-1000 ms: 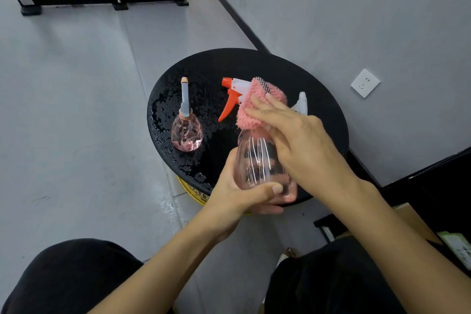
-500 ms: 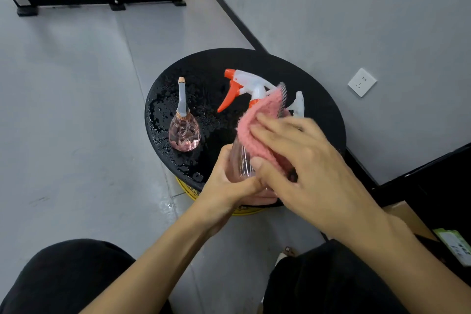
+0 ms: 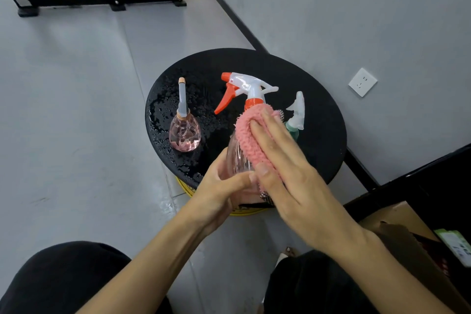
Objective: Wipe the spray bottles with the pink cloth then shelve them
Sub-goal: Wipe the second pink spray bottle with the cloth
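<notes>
A small pink bottle stands centre left on the round black table. At lower centre the left hand curls round the base of the pink spray bottle. Just right, the right hand presses the pink cloth flat against the bottle's shoulder, fingers straight.

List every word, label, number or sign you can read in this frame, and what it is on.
Nothing is legible.
On the yellow base under the black round table: dark lettering, mostly hidden, unreadable.
On the green and white packet at the right edge: print too small and blurred.
On the trigger spray bottle, nozzle bottle and green bottle: no labels visible.
</notes>
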